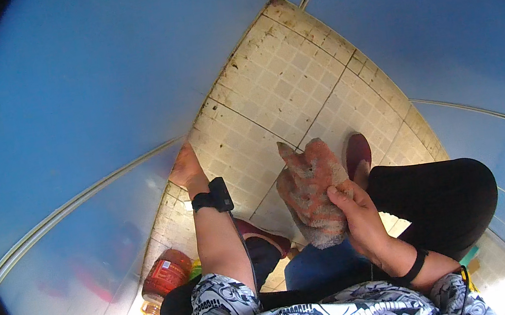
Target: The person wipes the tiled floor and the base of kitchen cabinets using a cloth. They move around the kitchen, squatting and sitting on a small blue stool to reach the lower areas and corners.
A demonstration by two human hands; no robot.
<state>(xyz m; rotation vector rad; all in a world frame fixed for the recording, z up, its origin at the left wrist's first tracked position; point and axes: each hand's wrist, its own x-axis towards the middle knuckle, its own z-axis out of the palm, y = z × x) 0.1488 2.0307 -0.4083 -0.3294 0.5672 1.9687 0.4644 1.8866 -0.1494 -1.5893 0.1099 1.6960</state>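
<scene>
My right hand (363, 217) grips a crumpled, worn cloth (316, 187) with faded orange and grey stripes. The thumb lies on top of the cloth, which hangs over the tiled floor in front of me. My left hand (185, 165) is stretched out to the left, at the lower part of a blue panel (94, 82). Its fingers are not clearly visible, so I cannot tell whether they touch the panel or how they are held.
Grimy pale floor tiles (289, 76) narrow to a corner between the left panel and another blue panel (412, 26). Metal trim (90, 198) crosses the left panel. A reddish plastic container (167, 271) stands at lower left. Dark red shoes (358, 153) are on my feet.
</scene>
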